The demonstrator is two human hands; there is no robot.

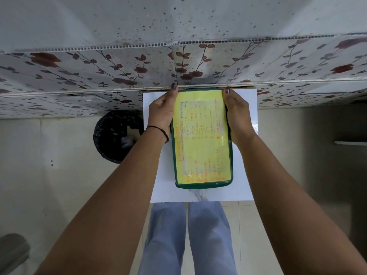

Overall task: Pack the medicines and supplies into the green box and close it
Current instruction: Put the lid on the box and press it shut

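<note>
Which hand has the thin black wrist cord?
The left hand, gripping the green box's left edge; its wrist carries the black cord. The right hand wrist is bare.

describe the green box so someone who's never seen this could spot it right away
Start at the small white table pushed against the floral-patterned wall panels. The green box lies flat in the table's middle, held at its far end between the left hand and the right hand. It is the only thing on the table, marked by a dark green rim around a yellow handwritten sheet.
</note>
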